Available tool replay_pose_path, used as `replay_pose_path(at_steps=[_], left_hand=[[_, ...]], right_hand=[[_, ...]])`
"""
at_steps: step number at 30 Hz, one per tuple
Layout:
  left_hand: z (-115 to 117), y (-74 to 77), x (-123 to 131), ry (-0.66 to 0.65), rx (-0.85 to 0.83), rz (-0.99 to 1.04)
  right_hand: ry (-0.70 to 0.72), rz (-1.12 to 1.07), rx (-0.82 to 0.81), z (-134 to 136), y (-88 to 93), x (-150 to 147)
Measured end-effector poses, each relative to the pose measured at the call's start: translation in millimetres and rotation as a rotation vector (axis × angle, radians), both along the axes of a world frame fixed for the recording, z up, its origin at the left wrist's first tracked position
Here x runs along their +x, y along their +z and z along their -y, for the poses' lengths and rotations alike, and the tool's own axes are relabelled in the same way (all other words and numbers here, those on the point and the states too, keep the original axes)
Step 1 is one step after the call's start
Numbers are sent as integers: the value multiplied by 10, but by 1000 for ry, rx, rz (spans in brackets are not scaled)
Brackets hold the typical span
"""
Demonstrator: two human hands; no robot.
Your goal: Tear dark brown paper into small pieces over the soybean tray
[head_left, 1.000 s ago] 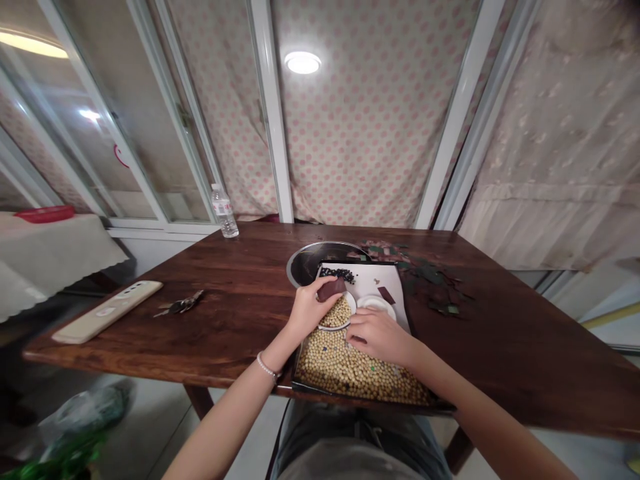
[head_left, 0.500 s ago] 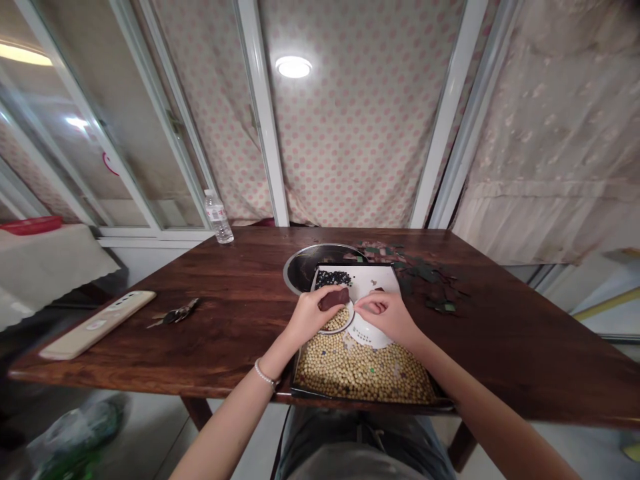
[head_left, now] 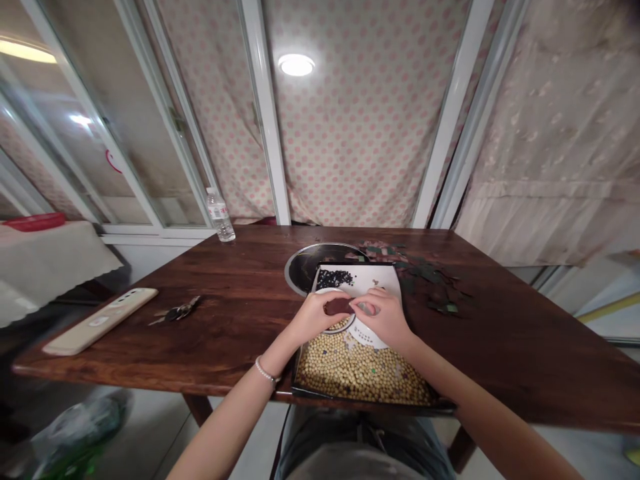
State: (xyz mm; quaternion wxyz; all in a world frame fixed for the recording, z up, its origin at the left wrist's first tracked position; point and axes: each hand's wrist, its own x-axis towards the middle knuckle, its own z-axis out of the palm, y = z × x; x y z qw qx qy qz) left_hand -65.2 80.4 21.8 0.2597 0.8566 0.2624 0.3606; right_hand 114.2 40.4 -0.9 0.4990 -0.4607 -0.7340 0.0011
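My left hand (head_left: 313, 317) grips a dark reddish-brown piece (head_left: 339, 306) between thumb and fingers, over a round dish (head_left: 349, 326) of cream-coloured beads. The fingertips of my right hand (head_left: 387, 319) are pinched together at the right end of that piece; whatever small thing they hold is hidden. Under both hands lies a shallow black-edged box (head_left: 400, 279). Cream beads (head_left: 363, 370) fill its near half, with a few tiny coloured bits among them. Small black beads (head_left: 336, 277) are heaped in its far left corner. Partly beneath my right hand is a white card (head_left: 369, 337) with small dark marks.
Behind the box is a round dark inset (head_left: 310, 257) with a silver rim. Dark green and reddish scraps (head_left: 425, 272) lie at the right. On the left are a phone (head_left: 100, 321), keys (head_left: 177, 312) and a water bottle (head_left: 220, 217). The wooden table (head_left: 240, 287) has a near edge.
My right hand has moved a little left and its fingertips now meet the brown piece. My left hand has turned slightly and shifted right with the piece.
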Motion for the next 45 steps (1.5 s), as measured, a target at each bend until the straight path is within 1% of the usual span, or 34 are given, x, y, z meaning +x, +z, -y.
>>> replay_pose_path(at_steps=[2,6,7,11,16,20,21,25,27,29,31,33,35,37,40,45], left_hand=[[-1,4,0,-11,-7,-6],[-9,4,0,-25,-3,-22],[-11,2,0,-21,-2,-23],[-16,-5,3,-4,-2,-10],[-10,-8,3,-13,4,-9],[-5,-10,2,-6,1,0],[-5,-11,2,-10,-2,0],[-7,-14,1,-10,-10,5],[-7,-19,-2,-9,-13,14],[-9,-29,-5,-11,-17,23],[-17,-42,-9,31,-19,50],[-32,-55,-14,139,-4,102],[-50,-65,-19,264,33,161],[-69,-73,-26,343,68,201],[-92,-88,-34,391,82,232],[-112,-111,-42,414,92,234]], right_hand=[[-14,18,10,-2,-6,0],[41,72,20,-21,-30,4],[36,75,18,-27,-34,7],[-59,9,4,-32,-32,5],[55,43,15,-5,-11,-18],[-24,-10,7,-5,-10,-11],[-21,-10,5,-7,-11,-12],[91,52,15,1,-18,-29],[82,39,12,7,-21,-26],[32,8,6,8,-25,-10],[-17,-18,4,4,-28,9],[-38,-34,1,-1,-29,23],[-12,-33,-20,-1,-30,26],[61,1,-59,3,-30,20],[160,54,-118,23,-26,9],[188,63,-117,87,13,21]])
